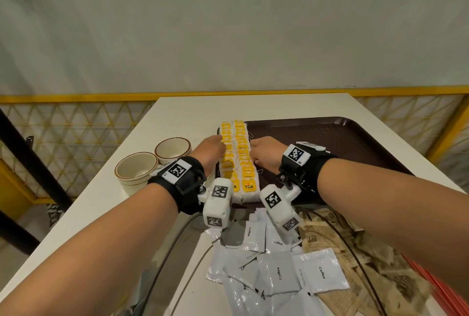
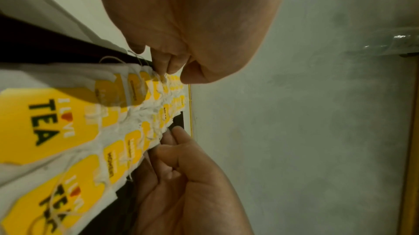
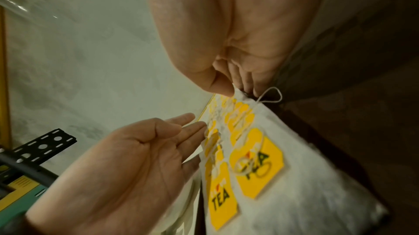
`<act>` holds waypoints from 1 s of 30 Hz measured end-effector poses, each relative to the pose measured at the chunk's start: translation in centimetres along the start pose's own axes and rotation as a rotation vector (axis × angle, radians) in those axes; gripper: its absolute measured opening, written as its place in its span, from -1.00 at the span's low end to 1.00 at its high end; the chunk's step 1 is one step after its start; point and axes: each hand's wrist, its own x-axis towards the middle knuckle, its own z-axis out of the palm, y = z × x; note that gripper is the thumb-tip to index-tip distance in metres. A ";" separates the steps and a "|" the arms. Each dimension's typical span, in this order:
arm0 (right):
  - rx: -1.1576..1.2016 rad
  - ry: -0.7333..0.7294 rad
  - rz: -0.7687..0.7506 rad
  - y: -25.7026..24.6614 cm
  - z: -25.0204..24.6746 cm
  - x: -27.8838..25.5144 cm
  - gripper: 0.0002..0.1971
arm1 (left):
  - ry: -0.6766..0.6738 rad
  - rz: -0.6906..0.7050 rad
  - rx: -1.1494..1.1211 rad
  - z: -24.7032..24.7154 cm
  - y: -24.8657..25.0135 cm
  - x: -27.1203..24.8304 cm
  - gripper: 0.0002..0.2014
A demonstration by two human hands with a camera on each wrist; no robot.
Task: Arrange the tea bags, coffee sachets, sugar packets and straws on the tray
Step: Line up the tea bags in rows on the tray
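Both forearms reach far over the table. The left hand point(image 1: 212, 149), fingers straight and together, presses against the left side of two rows of tea bags point(image 1: 239, 161) lying along the left edge of the brown tray point(image 1: 330, 138). The right hand point(image 1: 264, 154), fingers loosely extended, touches their right side. Coffee sachets point(image 1: 276, 275) and brown sugar packets point(image 1: 375, 265) lie near.

The red straws point(image 1: 441, 287) are cut by the right edge. The small print on the far tea bags point(image 1: 234, 138) is too blurred to read.
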 end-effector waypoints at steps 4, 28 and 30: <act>0.017 0.043 0.026 -0.5 -0.5 -0.8 -0.61 | -0.036 0.082 -0.024 0.0 1.5 -2.4 -0.65; -0.781 -0.554 -0.656 -9.7 17.0 -13.0 -0.21 | -0.386 -0.079 1.322 -16.1 -6.8 -22.3 -0.41; -0.788 -0.441 -0.699 -9.4 17.1 -12.7 -0.43 | -0.332 -0.051 1.335 -16.0 -7.2 -21.2 -0.50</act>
